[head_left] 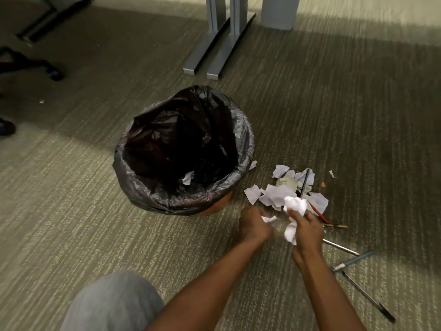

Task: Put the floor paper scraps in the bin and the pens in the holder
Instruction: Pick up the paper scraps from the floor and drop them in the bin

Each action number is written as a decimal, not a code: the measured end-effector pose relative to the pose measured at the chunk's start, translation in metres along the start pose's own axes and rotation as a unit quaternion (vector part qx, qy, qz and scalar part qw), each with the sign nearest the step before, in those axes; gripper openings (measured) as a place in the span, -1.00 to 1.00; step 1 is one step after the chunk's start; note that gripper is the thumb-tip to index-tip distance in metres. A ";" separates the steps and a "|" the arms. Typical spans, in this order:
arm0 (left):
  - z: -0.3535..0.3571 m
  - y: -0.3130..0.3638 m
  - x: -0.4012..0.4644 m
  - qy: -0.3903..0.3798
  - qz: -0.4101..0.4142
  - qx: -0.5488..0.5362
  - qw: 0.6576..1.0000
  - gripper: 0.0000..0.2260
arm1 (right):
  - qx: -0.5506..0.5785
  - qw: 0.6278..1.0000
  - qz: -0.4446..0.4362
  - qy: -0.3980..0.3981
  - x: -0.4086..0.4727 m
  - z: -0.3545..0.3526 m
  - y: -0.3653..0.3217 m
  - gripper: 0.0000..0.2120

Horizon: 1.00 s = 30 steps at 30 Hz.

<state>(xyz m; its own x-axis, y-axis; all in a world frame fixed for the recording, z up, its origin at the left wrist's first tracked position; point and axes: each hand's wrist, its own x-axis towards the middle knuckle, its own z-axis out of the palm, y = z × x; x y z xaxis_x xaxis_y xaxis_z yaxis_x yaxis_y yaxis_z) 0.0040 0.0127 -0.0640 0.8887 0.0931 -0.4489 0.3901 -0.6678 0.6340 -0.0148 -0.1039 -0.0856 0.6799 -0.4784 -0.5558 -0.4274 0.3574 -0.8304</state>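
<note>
The right hand [307, 229] is bunching light, soft crumpled white paper [294, 211]; the left hand [254, 225] is pinching a small white scrap [269, 219].

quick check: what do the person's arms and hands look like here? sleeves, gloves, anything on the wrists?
Both forearms are bare up to the frame's bottom edge: no sleeves in view. The left hand and right hand wear no gloves. No watch, band or ring is visible, though the hands are slightly motion-blurred. The only clothing seen is grey fabric over the knee.

1 head-worn view only: angled forward and steeply down, close above carpet [71, 211], bin [181, 199] near centre.
</note>
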 end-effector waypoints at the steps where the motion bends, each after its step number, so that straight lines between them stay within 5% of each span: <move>1: -0.013 0.015 -0.004 -0.006 0.017 -0.012 1.000 -0.81 | 0.047 0.999 -0.018 -0.008 -0.006 0.009 -0.024 -0.76; 4: -0.073 0.066 -0.027 0.004 0.095 -0.040 0.995 -0.87 | 0.142 0.982 -0.099 -0.072 -0.038 0.040 -0.099 -0.80; 10: -0.225 0.096 -0.066 0.169 0.191 -0.139 0.957 -0.91 | 0.122 0.920 -0.213 -0.306 -0.111 0.116 -0.187 -0.81; 14: -0.264 0.054 -0.037 0.230 0.114 -0.123 0.959 -0.75 | -0.182 0.890 -0.270 -0.320 -0.112 0.181 -0.188 -0.77; 17: -0.261 0.016 -0.018 0.183 0.023 -0.033 0.982 -0.61 | -0.470 0.753 -0.320 -0.331 -0.108 0.199 -0.183 -0.51; 19: -0.262 0.001 -0.012 0.146 -0.003 0.023 0.989 -0.37 | -0.544 0.692 -0.362 -0.308 -0.107 0.200 -0.183 -0.34; 20: -0.264 0.000 -0.011 0.150 -0.002 0.034 0.988 -0.30 | -0.532 0.698 -0.385 -0.287 -0.107 0.197 -0.186 -0.36; 22: -0.269 0.006 -0.013 0.205 0.015 0.026 0.978 -0.30 | -0.426 0.771 -0.402 -0.250 -0.104 0.185 -0.192 -0.54; 26: -0.264 0.033 -0.039 0.307 0.171 -0.068 0.934 -0.57 | -0.212 0.881 -0.366 -0.211 -0.079 0.137 -0.199 -0.84; 30: -0.207 0.069 -0.066 0.238 0.326 -0.064 0.913 -0.79 | -0.170 0.937 -0.287 -0.107 -0.032 0.080 -0.172 -0.94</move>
<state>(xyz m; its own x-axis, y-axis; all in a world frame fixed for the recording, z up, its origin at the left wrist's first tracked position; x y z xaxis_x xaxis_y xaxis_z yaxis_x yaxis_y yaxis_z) 0.0217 0.1128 0.1398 0.9342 0.0377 0.3547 -0.2605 -0.6074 0.7505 0.0842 -0.0861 0.0779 0.9441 -0.3290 -0.0229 -0.0944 -0.2030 -0.9746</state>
